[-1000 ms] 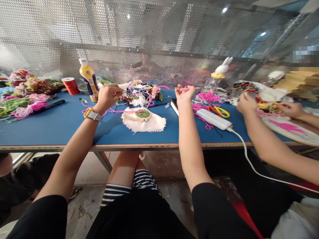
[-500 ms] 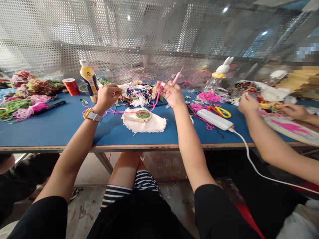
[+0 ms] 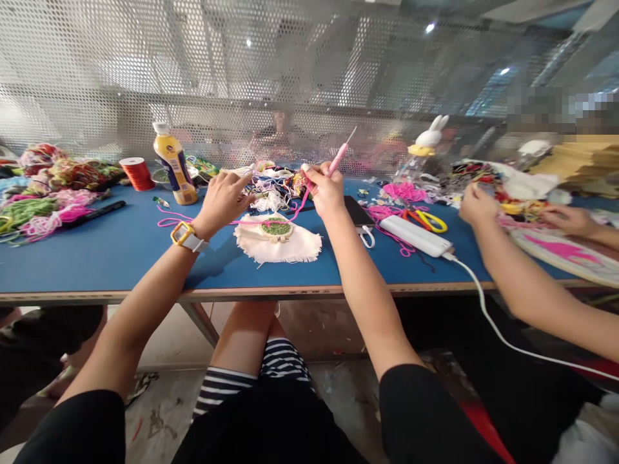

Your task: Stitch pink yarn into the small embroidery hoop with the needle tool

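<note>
Your right hand (image 3: 325, 188) pinches a pink punch needle (image 3: 338, 154) at frame centre, tip up; your left hand (image 3: 223, 201) hangs with fingers loosely spread, gripping nothing I can make out. Pink yarn (image 3: 203, 222) trails between them, likely to snag on the thread pile (image 3: 271, 183) if pulled. Just below both, the small embroidery hoop (image 3: 276, 227) lies on its frayed cloth (image 3: 278, 245) on the desk (image 3: 97, 251).

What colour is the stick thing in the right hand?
Pink, with a thin metal tip. The tool in the right hand shows best in the head view.
</note>
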`<state>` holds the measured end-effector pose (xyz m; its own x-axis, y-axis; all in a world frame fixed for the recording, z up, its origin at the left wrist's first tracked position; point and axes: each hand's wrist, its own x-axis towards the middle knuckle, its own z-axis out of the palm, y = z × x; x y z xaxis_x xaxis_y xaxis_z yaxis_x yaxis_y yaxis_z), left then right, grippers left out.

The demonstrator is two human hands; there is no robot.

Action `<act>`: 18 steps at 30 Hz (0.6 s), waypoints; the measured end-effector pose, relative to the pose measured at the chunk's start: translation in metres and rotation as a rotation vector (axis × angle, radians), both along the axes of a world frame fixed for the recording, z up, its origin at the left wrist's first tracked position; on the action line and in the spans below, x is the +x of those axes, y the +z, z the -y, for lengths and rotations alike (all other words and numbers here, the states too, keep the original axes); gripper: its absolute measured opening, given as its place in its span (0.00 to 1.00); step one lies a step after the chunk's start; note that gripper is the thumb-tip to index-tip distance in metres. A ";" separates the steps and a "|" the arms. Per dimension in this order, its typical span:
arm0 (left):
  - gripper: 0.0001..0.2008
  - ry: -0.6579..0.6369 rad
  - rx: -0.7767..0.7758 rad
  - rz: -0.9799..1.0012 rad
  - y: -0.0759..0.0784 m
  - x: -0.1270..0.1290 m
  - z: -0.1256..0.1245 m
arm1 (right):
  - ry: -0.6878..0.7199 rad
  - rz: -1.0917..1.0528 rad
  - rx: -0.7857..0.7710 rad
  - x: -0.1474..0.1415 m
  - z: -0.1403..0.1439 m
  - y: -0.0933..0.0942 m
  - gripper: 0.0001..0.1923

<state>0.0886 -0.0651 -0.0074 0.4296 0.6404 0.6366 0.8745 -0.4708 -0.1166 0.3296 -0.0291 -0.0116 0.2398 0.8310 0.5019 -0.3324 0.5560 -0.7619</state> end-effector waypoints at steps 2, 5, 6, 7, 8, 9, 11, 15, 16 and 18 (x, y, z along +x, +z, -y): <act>0.36 -0.054 -0.045 -0.024 0.003 0.004 0.010 | 0.011 -0.024 0.034 -0.001 0.000 0.001 0.26; 0.49 -0.171 -0.182 -0.105 0.014 -0.017 0.013 | -0.003 -0.072 0.035 0.011 -0.005 0.002 0.27; 0.51 -0.219 -0.215 -0.122 0.020 -0.029 0.011 | -0.031 -0.081 0.025 0.016 -0.008 0.003 0.27; 0.50 -0.261 -0.222 -0.110 0.026 -0.041 0.009 | -0.074 -0.082 0.020 0.021 -0.010 0.003 0.28; 0.47 -0.275 -0.175 -0.047 0.032 -0.049 0.006 | -0.125 -0.080 0.027 0.023 -0.011 0.003 0.28; 0.42 -0.262 -0.062 0.064 0.036 -0.054 0.004 | -0.178 -0.078 0.051 0.023 -0.012 0.002 0.28; 0.28 -0.212 0.211 0.296 0.041 -0.046 0.000 | -0.231 -0.067 0.120 0.013 -0.009 0.000 0.28; 0.19 -0.356 0.196 0.292 0.028 0.018 -0.004 | -0.050 -0.028 0.151 -0.025 0.009 -0.007 0.28; 0.20 -0.377 0.167 0.275 0.023 0.034 -0.006 | -0.008 -0.025 0.145 -0.033 0.014 -0.008 0.28; 0.15 -0.423 0.131 0.263 0.013 0.056 -0.010 | 0.039 -0.026 0.122 -0.042 0.022 -0.010 0.29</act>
